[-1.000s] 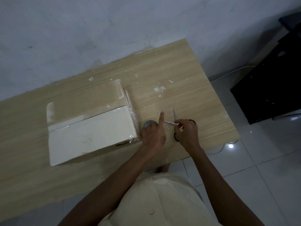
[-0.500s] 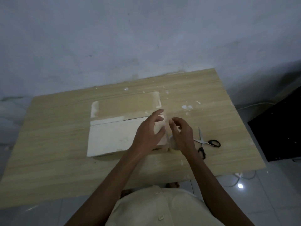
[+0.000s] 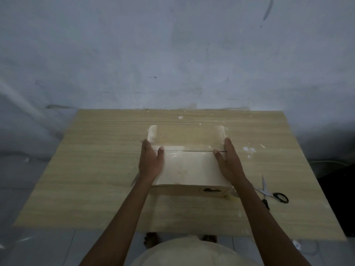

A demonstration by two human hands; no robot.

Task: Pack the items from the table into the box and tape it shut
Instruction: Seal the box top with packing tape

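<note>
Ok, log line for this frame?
box: flaps closed | left hand, right hand: flat against its sides | scissors: on table

Scuffed grey-white wall (image 3: 172, 54); wooden table (image 3: 96, 169) against it; pale tiled floor (image 3: 48, 246).

The box (image 3: 188, 166) sits on the desk (image 3: 96, 169), midway across and straight before me. My left fingers (image 3: 148, 150) lie flat along its left side, my right fingers (image 3: 229, 148) along its right side, both thumbs resting on top. The scissors (image 3: 272, 193) lie on the desk right of the box, just beside my right forearm. A bit of the tape roll (image 3: 231, 196) shows at the box's near right corner. The wall (image 3: 172, 54) stands behind the desk.
</note>
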